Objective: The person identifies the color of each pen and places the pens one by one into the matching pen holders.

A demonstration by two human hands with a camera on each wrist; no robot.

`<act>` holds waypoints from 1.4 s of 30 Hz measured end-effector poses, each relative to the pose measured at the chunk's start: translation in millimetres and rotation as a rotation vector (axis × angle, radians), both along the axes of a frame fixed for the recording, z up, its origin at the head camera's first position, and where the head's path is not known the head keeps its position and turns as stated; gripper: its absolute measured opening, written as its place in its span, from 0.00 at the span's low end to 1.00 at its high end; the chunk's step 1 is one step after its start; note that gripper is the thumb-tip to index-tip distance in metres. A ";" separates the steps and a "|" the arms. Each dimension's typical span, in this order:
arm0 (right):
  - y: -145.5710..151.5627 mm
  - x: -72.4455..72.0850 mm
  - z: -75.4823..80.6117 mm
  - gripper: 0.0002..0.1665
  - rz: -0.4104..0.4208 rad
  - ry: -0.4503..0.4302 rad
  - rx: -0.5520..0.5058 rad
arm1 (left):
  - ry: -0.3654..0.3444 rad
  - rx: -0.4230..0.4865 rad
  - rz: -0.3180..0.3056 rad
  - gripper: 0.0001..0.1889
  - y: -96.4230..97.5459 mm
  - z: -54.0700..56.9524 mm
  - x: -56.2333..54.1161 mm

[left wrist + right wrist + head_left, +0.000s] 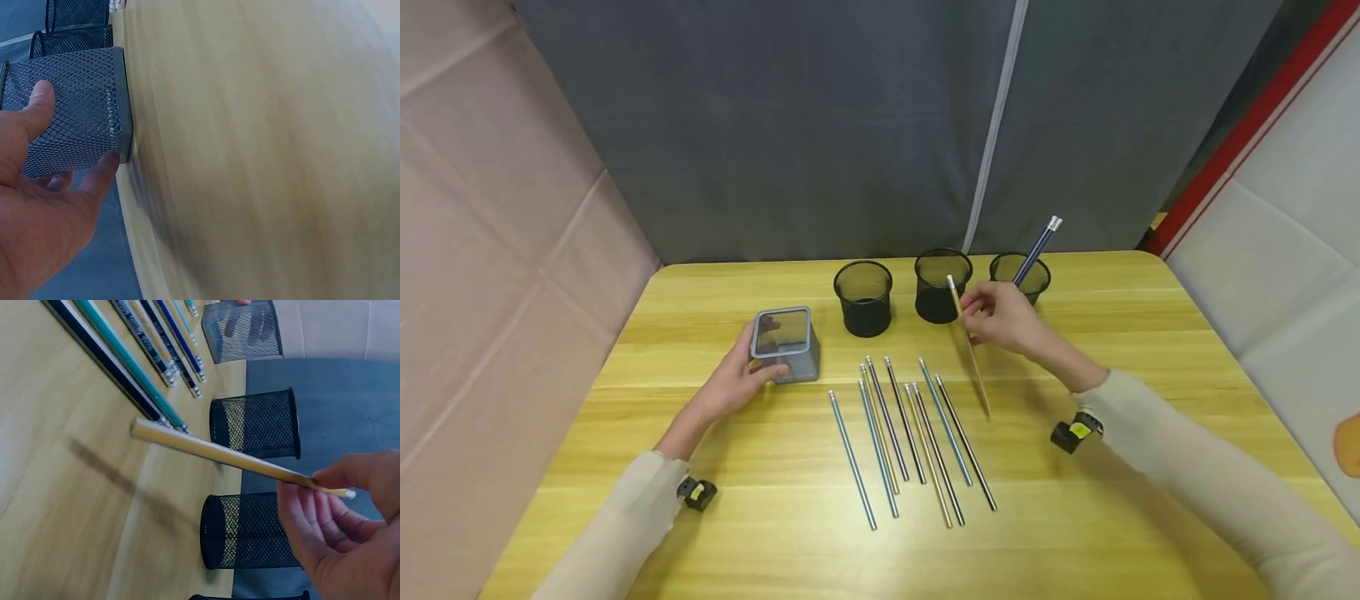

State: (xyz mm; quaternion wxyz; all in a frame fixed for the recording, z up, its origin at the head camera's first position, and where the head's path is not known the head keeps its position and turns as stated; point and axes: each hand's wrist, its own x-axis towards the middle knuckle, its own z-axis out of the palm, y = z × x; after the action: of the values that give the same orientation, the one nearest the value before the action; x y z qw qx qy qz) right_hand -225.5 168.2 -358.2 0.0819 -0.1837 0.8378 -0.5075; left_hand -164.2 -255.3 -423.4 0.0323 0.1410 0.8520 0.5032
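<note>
Near its white-tipped end, my right hand (1000, 315) pinches a yellow pencil (972, 358) between thumb and fingers. The pencil slants above the table, its other end pointing down toward me; the right wrist view shows its shadow on the wood. My left hand (739, 379) holds a grey square mesh pen holder (801, 365), thumb on the near side and fingers round the far side. Between the hands lies a loose row of several pencils (917, 425) in blue, black, teal and yellow, their white-tipped ends facing away from me.
Three round black mesh holders stand along the back: a left one (866, 317), a middle one (934, 302) and a right one (1037, 292). Dark blue pencils (1037, 248) lean in the right one. A grey curtain (775, 150) hangs behind the wooden table (737, 533).
</note>
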 end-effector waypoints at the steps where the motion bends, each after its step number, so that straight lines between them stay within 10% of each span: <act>1: 0.0 -0.4 1.1 0.10 0.005 0.014 -0.007 | 0.001 0.001 0.000 0.43 0.0 -0.3 0.0; 42: -7.8 -25.5 66.3 0.08 -0.187 0.483 -0.358 | 0.004 0.011 -0.013 0.43 -1.4 -1.8 -1.1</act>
State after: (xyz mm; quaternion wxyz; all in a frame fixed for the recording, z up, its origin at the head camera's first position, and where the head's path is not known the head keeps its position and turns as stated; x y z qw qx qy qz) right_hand -251.0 160.4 -291.8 -0.2002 -0.2328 0.7437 -0.5938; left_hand -165.3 -256.6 -425.3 0.0330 0.1476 0.8484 0.5074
